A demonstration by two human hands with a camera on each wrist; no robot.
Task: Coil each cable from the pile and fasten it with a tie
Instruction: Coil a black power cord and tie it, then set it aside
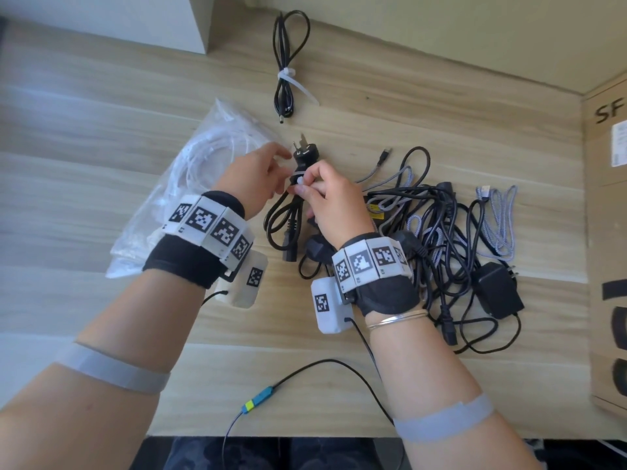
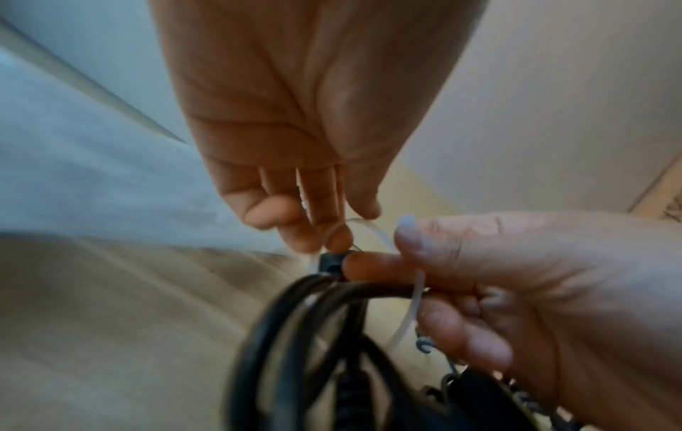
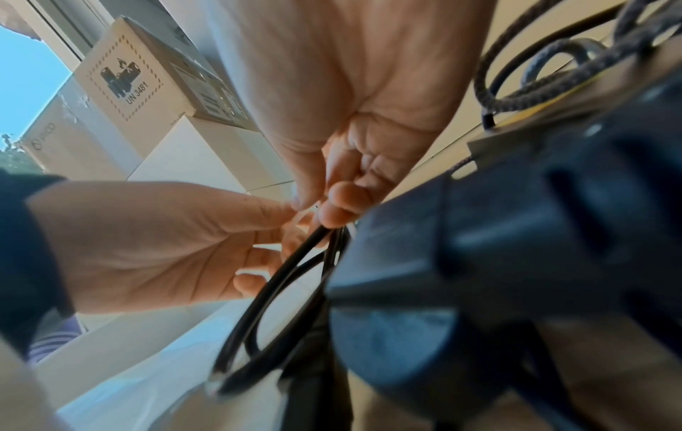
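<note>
A coiled black power cable [image 1: 284,217] with a three-pin plug [image 1: 303,153] is held above the table between both hands. A white zip tie [image 1: 299,180] wraps its neck just below the plug. My left hand [image 1: 280,169] pinches the tie's free end [image 2: 363,226] with its fingertips [image 2: 337,240]. My right hand [image 1: 307,188] grips the cable bundle [image 2: 295,320], thumb pressed over the tie strap [image 2: 417,291]. In the right wrist view the cable loops [image 3: 288,271] hang below both hands. A tangled pile of cables [image 1: 441,232] lies to the right.
One black cable fastened with a white tie [image 1: 288,74] lies at the table's far side. A clear bag of white ties [image 1: 200,171] sits left of my hands. A cardboard box [image 1: 607,232] borders the right edge, and a black adapter [image 1: 498,293] lies in the pile.
</note>
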